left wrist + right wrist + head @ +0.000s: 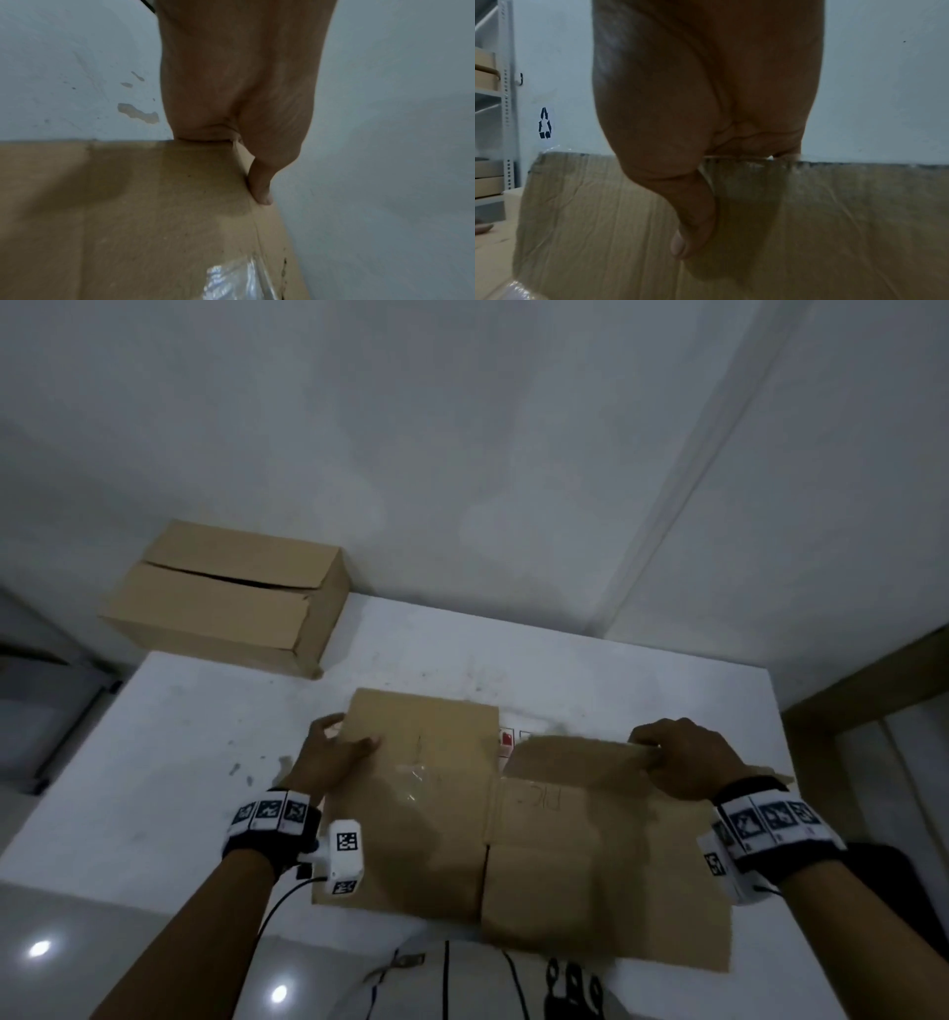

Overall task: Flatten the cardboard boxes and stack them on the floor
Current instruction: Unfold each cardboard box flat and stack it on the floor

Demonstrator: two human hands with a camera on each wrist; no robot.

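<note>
While gripped, flattened box (513,814) spans both hands (328,752).

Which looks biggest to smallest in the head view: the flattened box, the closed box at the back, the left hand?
1. Flattened box, held by both hands.
2. Closed box; it sits farther away, so its true size may be understated.
3. Left hand, clearly smallest.

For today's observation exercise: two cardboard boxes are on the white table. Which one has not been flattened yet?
The box at the table's far left corner: it keeps its full boxy shape, untouched. The near one lies flat, gripped by the left hand and right hand.
</note>
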